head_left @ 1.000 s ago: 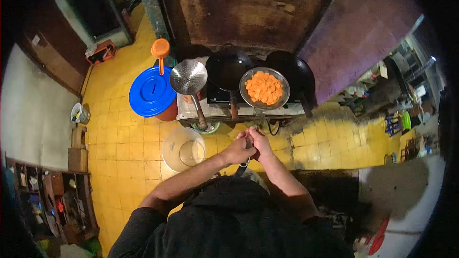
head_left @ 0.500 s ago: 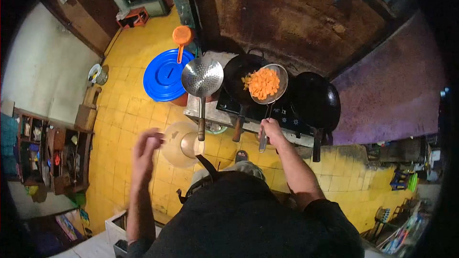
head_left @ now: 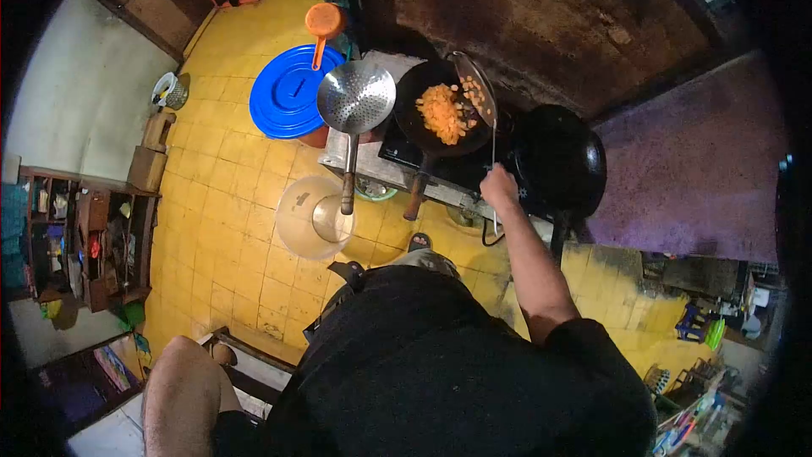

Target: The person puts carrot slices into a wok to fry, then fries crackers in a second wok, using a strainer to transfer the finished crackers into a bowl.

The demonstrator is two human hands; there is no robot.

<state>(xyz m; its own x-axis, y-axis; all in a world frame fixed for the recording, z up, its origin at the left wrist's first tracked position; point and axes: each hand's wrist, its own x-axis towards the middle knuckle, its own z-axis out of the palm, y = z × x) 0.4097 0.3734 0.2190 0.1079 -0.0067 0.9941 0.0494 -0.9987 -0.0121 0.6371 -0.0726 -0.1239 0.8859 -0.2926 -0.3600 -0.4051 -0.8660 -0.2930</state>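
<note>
My right hand is closed round the handle of a mesh strainer, which is tipped on its side over the right part of a black wok. Orange chopped pieces lie heaped in the wok, and a few more are at the strainer's mesh. The wok's wooden handle points toward me. Left of the wok is a perforated metal ladle with a wooden handle. Of my left arm only bare skin shows at the lower left; the hand itself is out of sight.
A second black pan is right of the wok. On the left are a blue lid and an orange dipper. A translucent tub stands on the yellow tiled floor, with shelves farther left.
The strainer has turned from level to steeply tilted, and its orange pieces are now mostly in the wok. My left hand has left the view.
</note>
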